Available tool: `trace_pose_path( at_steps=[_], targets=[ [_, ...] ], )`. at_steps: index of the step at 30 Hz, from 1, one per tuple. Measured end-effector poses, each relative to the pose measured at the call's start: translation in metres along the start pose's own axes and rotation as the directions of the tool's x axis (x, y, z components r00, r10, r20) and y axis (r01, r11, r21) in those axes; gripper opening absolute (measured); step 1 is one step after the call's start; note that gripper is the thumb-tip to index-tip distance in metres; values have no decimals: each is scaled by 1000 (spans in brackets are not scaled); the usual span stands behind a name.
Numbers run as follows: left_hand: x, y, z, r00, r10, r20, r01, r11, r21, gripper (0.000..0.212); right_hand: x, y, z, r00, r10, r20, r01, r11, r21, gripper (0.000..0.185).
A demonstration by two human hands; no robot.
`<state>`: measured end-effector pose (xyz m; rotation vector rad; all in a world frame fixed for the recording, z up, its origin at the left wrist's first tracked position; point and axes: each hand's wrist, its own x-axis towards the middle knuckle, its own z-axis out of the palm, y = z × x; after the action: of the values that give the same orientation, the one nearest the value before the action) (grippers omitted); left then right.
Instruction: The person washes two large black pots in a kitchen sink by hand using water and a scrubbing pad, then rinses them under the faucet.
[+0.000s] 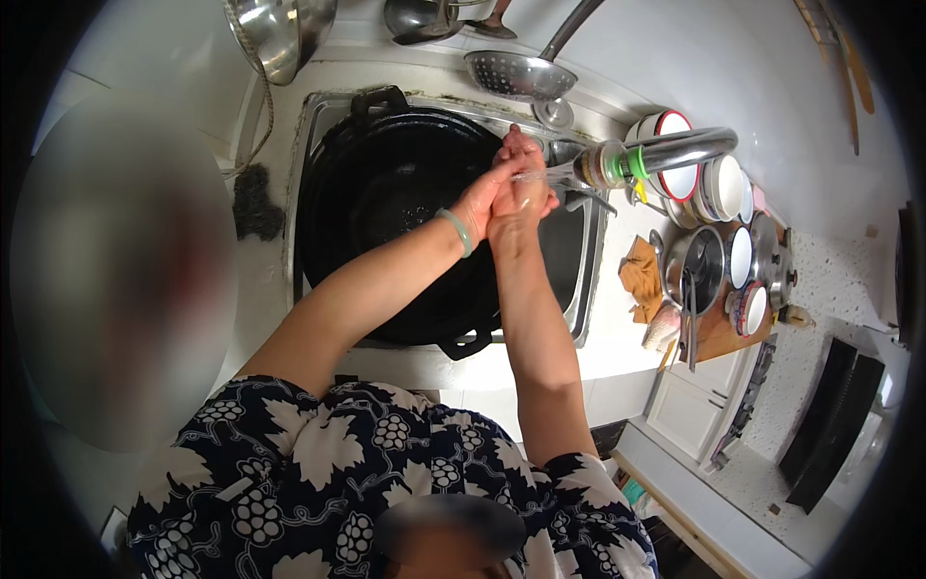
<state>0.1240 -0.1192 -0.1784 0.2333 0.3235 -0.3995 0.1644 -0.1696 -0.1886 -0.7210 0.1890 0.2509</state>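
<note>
Water runs from a curved metal faucet with a green clamp and clear nozzle onto my two hands, which press together over the sink's right part. My left hand, with a pale green bangle at the wrist, lies against the palm side of my right hand. Neither shows an object in it, and the fingers partly overlap. Below and to the left, a large black wok with two loop handles sits in the stainless steel sink. A little water glistens on its bottom.
A perforated skimmer and a ladle hang behind the sink. Stacked bowls, a steel pot and an orange-brown cloth stand or lie at the right. A dark scrubber lies left of the sink.
</note>
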Motion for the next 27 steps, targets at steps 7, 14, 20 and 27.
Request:
trace_pose_path(
  at_steps=[7, 14, 20, 27],
  targets=[
    [13, -26, -23, 986, 69, -155, -56, 995, 88, 33, 0, -9, -1, 985, -76, -152, -6, 880, -476, 21],
    [54, 11, -39, 977, 154, -149, -116, 965, 236, 53, -71, -8, 6, 877, -75, 475, 479, 230, -847, 46],
    [56, 14, -2, 945, 121, -303, -115, 993, 39, 51, -87, -63, -45, 841, -313, 441, 462, -9, -887, 24],
    [62, -5, -18, 954, 126, -271, -158, 982, -101, 30, -26, -137, -62, 746, -390, 539, 373, -426, -824, 17]
  ],
)
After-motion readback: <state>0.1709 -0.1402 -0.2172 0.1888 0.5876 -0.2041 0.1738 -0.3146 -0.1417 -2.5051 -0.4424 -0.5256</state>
